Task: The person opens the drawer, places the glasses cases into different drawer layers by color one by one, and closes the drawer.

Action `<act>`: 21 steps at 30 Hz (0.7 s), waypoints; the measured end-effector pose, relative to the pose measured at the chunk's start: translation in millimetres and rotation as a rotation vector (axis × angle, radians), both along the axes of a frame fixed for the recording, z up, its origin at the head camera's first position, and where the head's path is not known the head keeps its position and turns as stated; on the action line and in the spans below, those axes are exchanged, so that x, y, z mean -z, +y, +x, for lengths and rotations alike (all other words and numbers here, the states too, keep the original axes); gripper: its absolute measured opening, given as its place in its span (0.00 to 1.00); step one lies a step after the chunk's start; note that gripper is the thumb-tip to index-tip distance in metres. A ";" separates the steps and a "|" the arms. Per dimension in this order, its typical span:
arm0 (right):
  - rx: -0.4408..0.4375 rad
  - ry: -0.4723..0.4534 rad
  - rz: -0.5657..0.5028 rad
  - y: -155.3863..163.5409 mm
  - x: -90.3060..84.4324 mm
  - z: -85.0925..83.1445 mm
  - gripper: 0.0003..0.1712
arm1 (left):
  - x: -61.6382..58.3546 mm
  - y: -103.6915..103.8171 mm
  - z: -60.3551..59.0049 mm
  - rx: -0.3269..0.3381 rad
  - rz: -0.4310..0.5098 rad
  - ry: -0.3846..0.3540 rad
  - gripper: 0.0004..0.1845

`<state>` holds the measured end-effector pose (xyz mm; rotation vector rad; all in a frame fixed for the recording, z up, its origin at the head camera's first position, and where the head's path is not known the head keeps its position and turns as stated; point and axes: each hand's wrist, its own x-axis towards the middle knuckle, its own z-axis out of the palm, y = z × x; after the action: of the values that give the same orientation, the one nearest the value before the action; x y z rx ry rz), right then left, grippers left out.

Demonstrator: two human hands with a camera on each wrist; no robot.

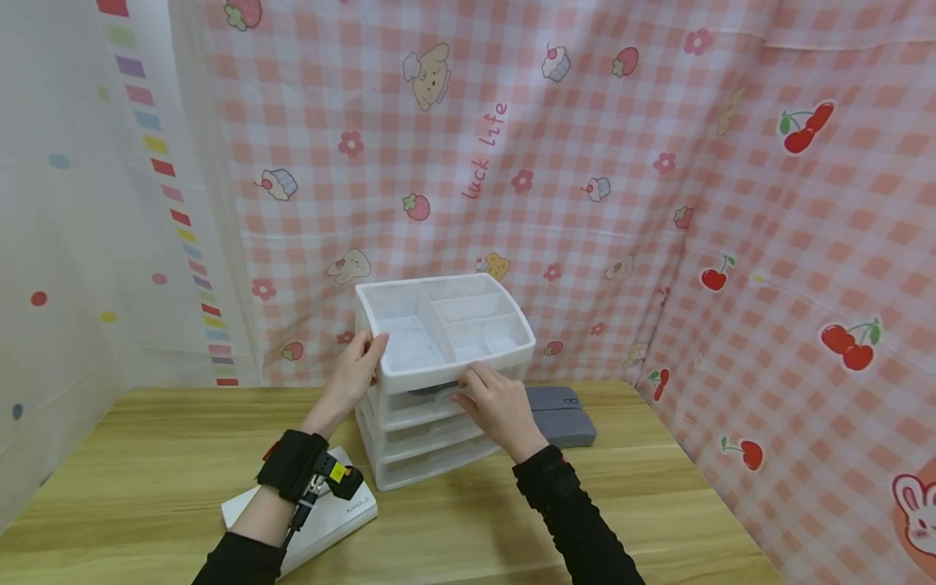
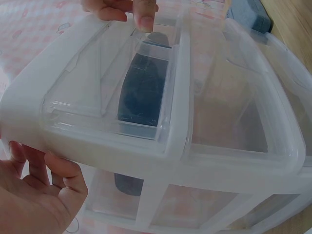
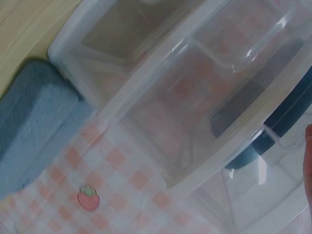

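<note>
My left hand grips one three-drawer box at its left; my right hand, bent, touches its front. Can't tell if it holds.

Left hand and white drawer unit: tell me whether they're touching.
Touching. The head view shows the left hand gripping the white drawer unit, thumb against its top rim's left side.

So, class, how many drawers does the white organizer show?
3: the top drawer, under the compartment tray; the middle drawer below it; and the bottom drawer, nearest the tabletop.
</note>
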<state>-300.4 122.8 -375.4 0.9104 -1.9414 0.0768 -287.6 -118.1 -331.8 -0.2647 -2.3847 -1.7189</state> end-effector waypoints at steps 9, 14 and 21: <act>-0.336 -0.558 -0.617 -2.3 76.1 -12.8 0.12 | 3.3 -0.4 0.7 0.014 -0.018 -0.016 0.19; -0.324 -1.036 -1.133 -8.5 70.8 14.9 0.19 | 3.1 -0.9 0.4 0.022 -0.016 -0.021 0.19; -0.327 -1.446 -1.507 -13.2 56.7 32.2 0.12 | 2.0 -1.6 1.8 0.013 -0.009 -0.022 0.19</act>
<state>-268.1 109.7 -432.1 -0.0792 -1.9158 2.5176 -285.7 -119.7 -333.8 -0.2649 -2.4122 -1.7253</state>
